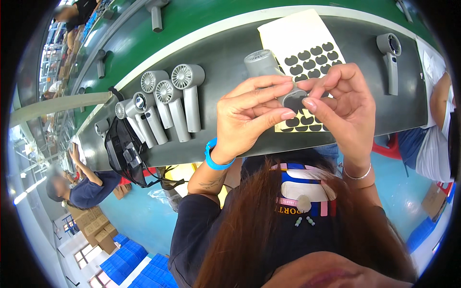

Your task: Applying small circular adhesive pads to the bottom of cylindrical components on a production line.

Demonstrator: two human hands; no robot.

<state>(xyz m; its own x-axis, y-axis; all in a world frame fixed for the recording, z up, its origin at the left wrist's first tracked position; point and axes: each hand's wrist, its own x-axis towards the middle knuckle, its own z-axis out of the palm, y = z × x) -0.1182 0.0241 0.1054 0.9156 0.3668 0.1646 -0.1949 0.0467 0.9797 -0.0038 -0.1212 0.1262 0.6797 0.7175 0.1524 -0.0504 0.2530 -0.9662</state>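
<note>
Both hands [240, 111] [349, 103] pinch a piece [294, 100] — dark (and rounded).

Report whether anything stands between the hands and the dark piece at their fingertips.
Nothing visible does: the left hand holds the dark piece, and the right hand has its fingertips at the piece's right side. The pale sheet and a grey fan show behind the hands, not between.
</note>
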